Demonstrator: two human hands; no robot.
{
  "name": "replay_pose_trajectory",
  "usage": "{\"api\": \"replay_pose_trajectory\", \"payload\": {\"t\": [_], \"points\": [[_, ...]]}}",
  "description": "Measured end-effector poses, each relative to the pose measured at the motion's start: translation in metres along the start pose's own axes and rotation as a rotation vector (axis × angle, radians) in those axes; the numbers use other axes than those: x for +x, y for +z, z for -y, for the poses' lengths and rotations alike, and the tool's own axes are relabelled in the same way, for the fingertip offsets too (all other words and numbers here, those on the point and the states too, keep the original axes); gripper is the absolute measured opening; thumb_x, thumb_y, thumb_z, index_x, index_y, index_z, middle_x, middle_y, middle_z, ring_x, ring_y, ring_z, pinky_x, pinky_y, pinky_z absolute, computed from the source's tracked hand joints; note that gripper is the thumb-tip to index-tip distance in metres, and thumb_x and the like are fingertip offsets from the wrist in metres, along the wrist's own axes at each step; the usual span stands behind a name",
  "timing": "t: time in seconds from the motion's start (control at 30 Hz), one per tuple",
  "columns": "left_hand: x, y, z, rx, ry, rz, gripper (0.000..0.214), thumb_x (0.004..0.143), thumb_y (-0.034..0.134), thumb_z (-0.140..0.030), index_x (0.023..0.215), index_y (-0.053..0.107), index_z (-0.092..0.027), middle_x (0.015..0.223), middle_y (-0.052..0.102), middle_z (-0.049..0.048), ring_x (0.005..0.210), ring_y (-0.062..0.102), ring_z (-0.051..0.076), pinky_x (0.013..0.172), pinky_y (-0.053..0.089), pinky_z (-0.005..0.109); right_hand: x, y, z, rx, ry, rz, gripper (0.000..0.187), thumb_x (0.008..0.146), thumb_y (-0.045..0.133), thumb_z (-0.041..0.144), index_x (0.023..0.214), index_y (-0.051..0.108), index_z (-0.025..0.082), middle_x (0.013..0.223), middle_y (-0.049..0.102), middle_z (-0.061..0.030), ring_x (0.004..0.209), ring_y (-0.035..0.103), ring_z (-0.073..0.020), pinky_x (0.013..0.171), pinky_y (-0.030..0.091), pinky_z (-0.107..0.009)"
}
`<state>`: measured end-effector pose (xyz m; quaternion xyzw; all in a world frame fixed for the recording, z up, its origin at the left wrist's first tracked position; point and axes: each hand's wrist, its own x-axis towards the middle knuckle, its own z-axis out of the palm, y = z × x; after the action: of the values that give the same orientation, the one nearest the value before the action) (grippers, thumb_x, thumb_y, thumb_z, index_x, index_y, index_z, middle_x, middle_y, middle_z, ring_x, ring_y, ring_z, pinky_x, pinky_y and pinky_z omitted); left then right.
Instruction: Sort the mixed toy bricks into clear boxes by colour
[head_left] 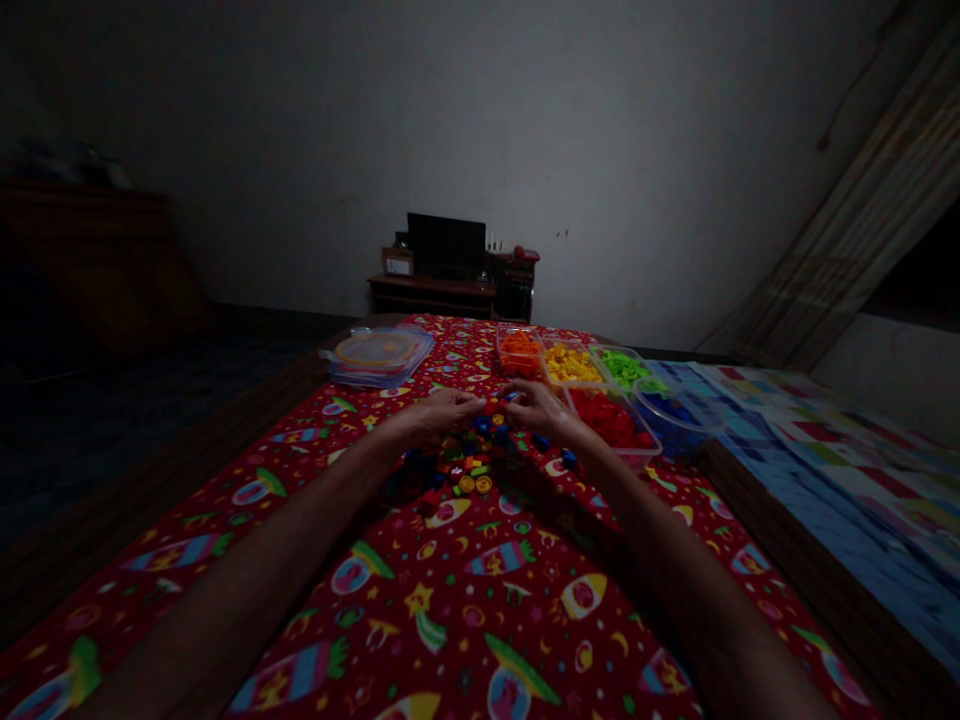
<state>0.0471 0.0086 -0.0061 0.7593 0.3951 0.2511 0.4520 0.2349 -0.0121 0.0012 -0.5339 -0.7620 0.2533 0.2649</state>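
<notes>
Both my arms reach forward over a table covered by a red cloth printed with rockets. My left hand and my right hand meet above a heap of small mixed-colour plastic pieces. The fingertips of both hands are pinched together around a small piece between them, too small and dim to name. Just right of my right hand stands a clear tub of red pieces.
Behind the heap stand tubs of orange pieces, yellow pieces, green pieces and blue pieces. Stacked clear lids lie at the far left. A patterned mat lies right of the table. The room is dark.
</notes>
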Motion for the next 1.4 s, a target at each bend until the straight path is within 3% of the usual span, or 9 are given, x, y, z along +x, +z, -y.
{"api": "replay_pose_trajectory", "payload": {"t": [0.27,0.47,0.67,0.77,0.87,1.0,1.07,1.23,1.4], "points": [[0.005,0.02,0.004,-0.219,-0.068,-0.06,0.052,0.065,0.058,-0.068,0.064,0.044,-0.017,0.053,0.037,-0.0067,0.046,0.033,0.006,0.045,0.027,0.021,0.005,0.022,-0.007,0.023,-0.112,-0.066,0.034,0.081,0.056,0.029,0.11,0.06,0.012,0.088,0.065,-0.005,0.071,0.057,-0.0129,0.063,0.044,-0.022],[0.009,0.02,-0.004,-0.671,-0.203,-0.278,0.041,0.088,0.038,-0.054,0.098,0.049,-0.015,0.083,0.057,0.006,0.071,0.058,0.013,0.068,0.049,0.027,-0.006,0.012,0.005,-0.157,-0.213,-0.218,0.031,0.085,0.05,0.021,0.113,0.058,0.012,0.095,0.066,-0.0085,0.085,0.059,-0.0153,0.077,0.042,-0.025],[-0.002,0.029,-0.03,-0.752,-0.168,-0.116,0.058,0.091,0.02,-0.057,0.127,0.036,-0.014,0.097,0.064,0.0112,0.076,0.064,0.017,0.073,0.051,0.032,-0.009,0.02,0.008,-0.309,-0.347,-0.093,0.026,0.086,0.048,0.018,0.11,0.057,0.012,0.09,0.065,-0.0081,0.081,0.056,-0.015,0.073,0.04,-0.023],[-0.002,0.028,-0.033,-0.747,-0.167,-0.078,0.062,0.09,0.021,-0.058,0.135,0.026,-0.016,0.105,0.064,0.0138,0.087,0.065,0.019,0.079,0.05,0.035,-0.009,0.006,0.005,-0.365,-0.293,-0.117,0.025,0.085,0.047,0.015,0.106,0.059,0.01,0.086,0.064,-0.0077,0.077,0.054,-0.0139,0.07,0.038,-0.023],[0.003,0.018,-0.029,-0.704,-0.147,-0.219,0.061,0.09,0.031,-0.055,0.137,0.024,-0.017,0.118,0.058,0.0182,0.101,0.062,0.02,0.088,0.047,0.036,-0.012,-0.027,-0.001,-0.442,-0.165,-0.175,0.023,0.084,0.048,0.017,0.101,0.062,0.01,0.086,0.063,-0.0075,0.075,0.052,-0.0132,0.069,0.038,-0.023],[0.005,-0.003,-0.022,-0.513,-0.02,-0.459,0.046,0.086,0.046,-0.045,0.124,0.044,-0.018,0.12,0.058,0.0141,0.107,0.058,0.02,0.094,0.045,0.037,-0.024,-0.078,-0.01,-0.542,0.053,-0.079,0.018,0.08,0.055,0.02,0.092,0.066,0.012,0.086,0.064,-0.007,0.074,0.053,-0.0132,0.065,0.038,-0.022],[0.002,-0.014,-0.02,-0.374,0.035,-0.483,0.041,0.081,0.054,-0.042,0.114,0.053,-0.018,0.115,0.061,0.0107,0.107,0.058,0.021,0.095,0.044,0.039,-0.031,-0.096,-0.014,-0.558,0.161,-0.044,0.02,0.08,0.056,0.02,0.094,0.067,0.012,0.089,0.065,-0.0081,0.075,0.055,-0.0133,0.063,0.039,-0.021],[-0.008,-0.029,-0.021,-0.087,0.109,-0.336,0.053,0.068,0.061,-0.054,0.105,0.062,-0.015,0.106,0.066,0.0099,0.101,0.061,0.025,0.091,0.047,0.042,-0.041,-0.111,-0.019,-0.544,0.256,-0.068,0.035,0.08,0.059,0.025,0.113,0.062,0.013,0.098,0.065,-0.0105,0.076,0.059,-0.0136,0.063,0.042,-0.02],[-0.017,-0.037,-0.022,0.267,0.095,-0.106,0.061,0.065,0.058,-0.064,0.104,0.065,-0.018,0.104,0.069,0.0075,0.098,0.061,0.027,0.086,0.049,0.037,-0.033,-0.083,0.0,-0.492,-0.046,-0.227,0.023,0.083,0.052,0.021,0.099,0.066,0.012,0.084,0.066,-0.0085,0.071,0.056,-0.0131,0.063,0.039,-0.022]]}}
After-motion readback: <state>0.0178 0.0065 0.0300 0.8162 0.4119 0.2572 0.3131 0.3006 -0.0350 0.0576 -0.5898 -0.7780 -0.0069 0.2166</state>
